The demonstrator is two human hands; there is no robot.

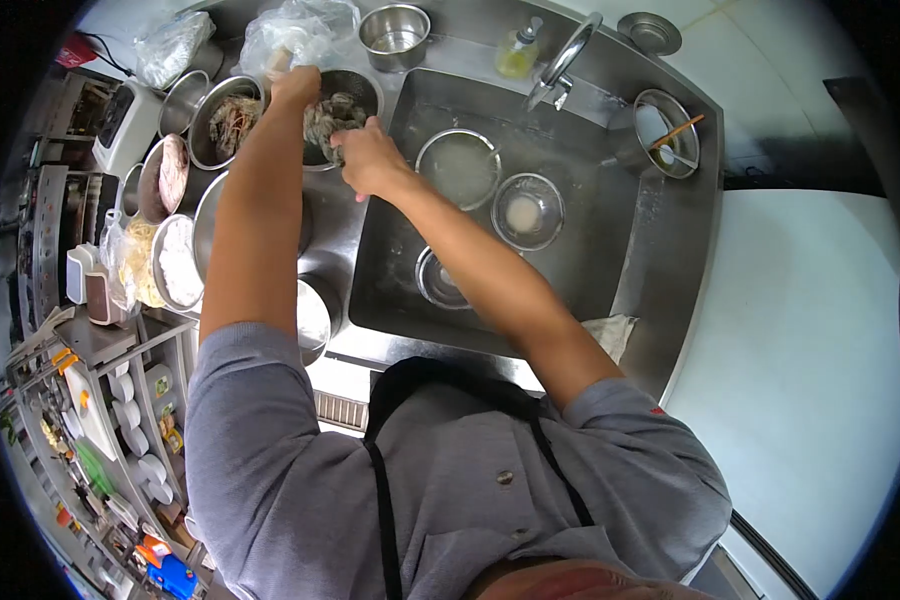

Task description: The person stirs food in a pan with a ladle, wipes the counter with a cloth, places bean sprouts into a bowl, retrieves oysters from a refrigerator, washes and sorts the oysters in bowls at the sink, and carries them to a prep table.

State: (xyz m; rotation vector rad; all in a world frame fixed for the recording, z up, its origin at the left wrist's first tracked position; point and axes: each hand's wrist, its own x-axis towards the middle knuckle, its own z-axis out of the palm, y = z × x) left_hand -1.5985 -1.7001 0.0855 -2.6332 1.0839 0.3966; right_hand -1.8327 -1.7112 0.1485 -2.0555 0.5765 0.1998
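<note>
- Work location: metal bowl (375,90) on the steel counter, just beside the sink (595,270). It contains a heap of grey, shrimp-like pieces (332,112).
- Right hand (375,165): positioned at the near rim of this bowl, fingers at the grey pieces. Whether the fingers are clamped on a piece cannot be told.
- Left hand (298,85): positioned at the bowl's far left side, near the clear plastic bag (305,30). Finger closure and any held item cannot be determined.
- Progress, done: the neighbouring bowl (196,130) contains brownish-orange scraps (232,122), possibly output of this handling; the link is a judgement.
- Progress, left: a heap of grey pieces lies in the working bowl, so handling appears to be under way and incomplete. The finished share cannot be measured.
</note>
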